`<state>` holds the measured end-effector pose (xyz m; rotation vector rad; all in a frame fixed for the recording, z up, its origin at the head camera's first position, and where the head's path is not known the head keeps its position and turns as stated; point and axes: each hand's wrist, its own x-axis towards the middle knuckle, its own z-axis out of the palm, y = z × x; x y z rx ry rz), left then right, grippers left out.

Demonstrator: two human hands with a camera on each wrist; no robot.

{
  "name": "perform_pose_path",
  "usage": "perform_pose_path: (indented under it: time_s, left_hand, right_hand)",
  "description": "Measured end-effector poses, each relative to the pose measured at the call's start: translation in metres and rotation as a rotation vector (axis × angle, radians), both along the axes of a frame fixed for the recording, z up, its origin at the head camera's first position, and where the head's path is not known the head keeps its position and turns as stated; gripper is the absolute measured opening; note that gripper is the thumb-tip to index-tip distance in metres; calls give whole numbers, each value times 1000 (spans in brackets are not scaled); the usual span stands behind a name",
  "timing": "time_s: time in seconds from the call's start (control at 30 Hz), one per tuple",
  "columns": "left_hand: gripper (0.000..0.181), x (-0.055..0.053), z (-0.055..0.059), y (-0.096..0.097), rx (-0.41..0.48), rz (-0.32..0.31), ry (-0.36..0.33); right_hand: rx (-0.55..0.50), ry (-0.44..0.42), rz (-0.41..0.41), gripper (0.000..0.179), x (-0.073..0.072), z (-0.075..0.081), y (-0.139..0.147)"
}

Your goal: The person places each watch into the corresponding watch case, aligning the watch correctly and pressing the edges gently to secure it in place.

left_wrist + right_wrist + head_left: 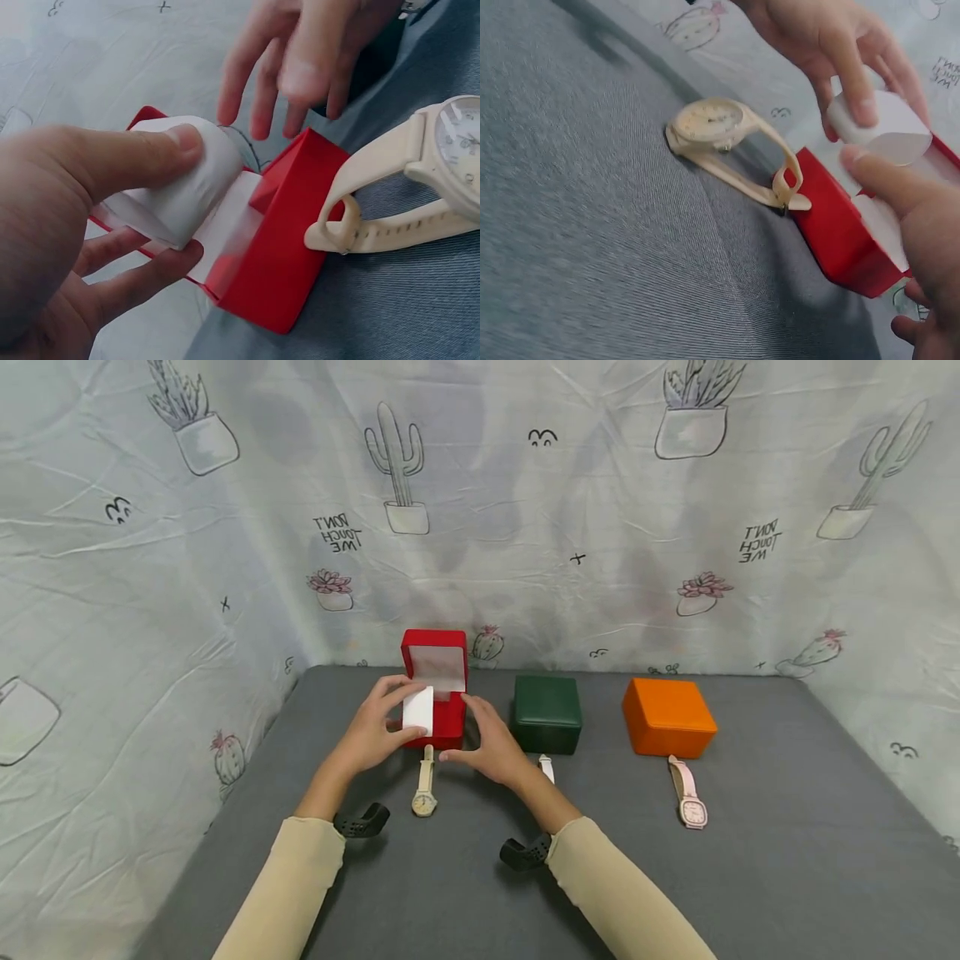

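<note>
My left hand (371, 731) pinches a white watch cushion (418, 712) between thumb and fingers, over the left part of an open red watch box (448, 727). In the left wrist view the cushion (196, 184) looks rounded and tilted, with a fold along its end. The box's lid stands raised at the back, pale inside. My right hand (491, 745) is at the box's right side, fingers spread and holding nothing; its thumb is near the front corner. Just in front of the box, a cream watch (424, 795) lies with its strap end toward the box.
A closed green box (547, 714) stands right of the red one, with a white watch strap (547, 767) partly hidden behind my right forearm. Farther right are a closed orange box (667, 718) and a pink watch (690, 802). A printed cloth (480, 527) hangs behind the grey table (450, 885).
</note>
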<state>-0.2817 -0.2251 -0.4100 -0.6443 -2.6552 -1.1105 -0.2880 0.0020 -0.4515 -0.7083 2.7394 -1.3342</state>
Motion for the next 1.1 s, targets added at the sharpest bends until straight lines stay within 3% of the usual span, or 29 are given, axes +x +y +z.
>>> perform_pose_path:
  time_s: [0.2,0.43,0.63,0.87,1.1]
  left_hand:
    - [68,2,4,-7,-3,16,-12]
    - [66,0,4,-17,75,-36,-61]
    - [64,-2,3,-22,127,-41,-92]
    - [64,-2,3,-21,139,-39,-93]
    - [65,-2,5,-20,164,-52,-103]
  right_hand:
    - [-2,33,6,84,16,3,0]
    - [70,129,-3,78,33,4,1]
    - [102,125,58,69,42,1,0]
    - [190,100,105,70,48,0,-1]
    - [302,168,130,76,48,-4,-6]
